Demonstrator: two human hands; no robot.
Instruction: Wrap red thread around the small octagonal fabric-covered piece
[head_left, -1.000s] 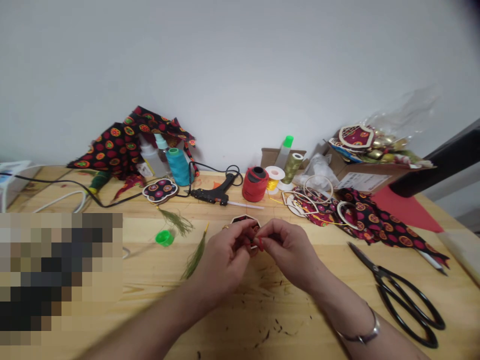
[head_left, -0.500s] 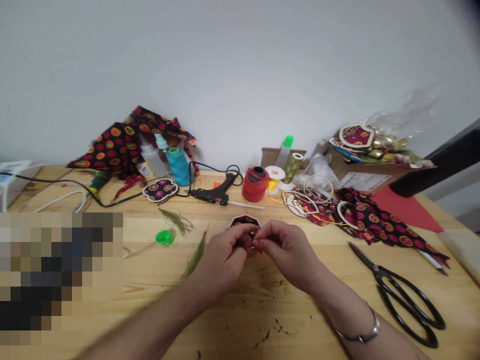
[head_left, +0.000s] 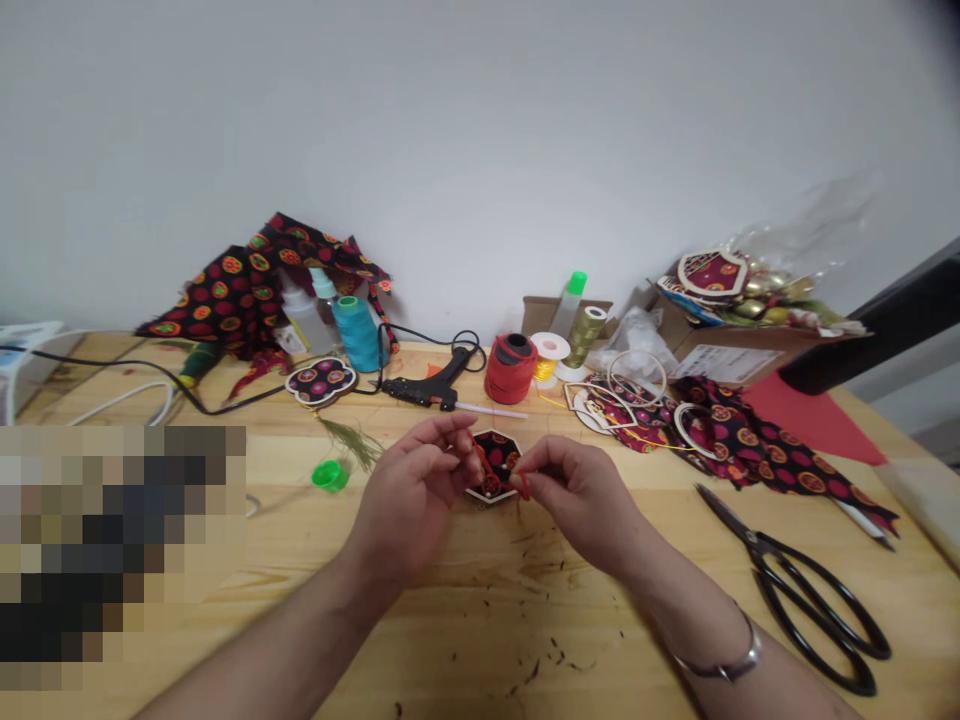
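A length of red cord runs between my two hands, in front of an octagonal pendant with a pale rim and dark patterned fabric. My left hand is loosely curled, its thumb apart from the fingers. The cord passes at its fingertips, partly hidden by them. Thumb and forefinger of my right hand pinch the cord at the pendant's right edge. Several small pale dots show on the pendant's face. A green tassel hangs from a flower-shaped pendant to the left.
Large black scissors lie to the right. A glue gun, a red cord spool and a turquoise thread cone stand behind. A green cap is at left. Patterned fabric and a cardboard box occupy the back right.
My left hand has moved left and opened out from its pinch beside the right fingers. More of the pendant and red cord shows. My right hand has barely moved.
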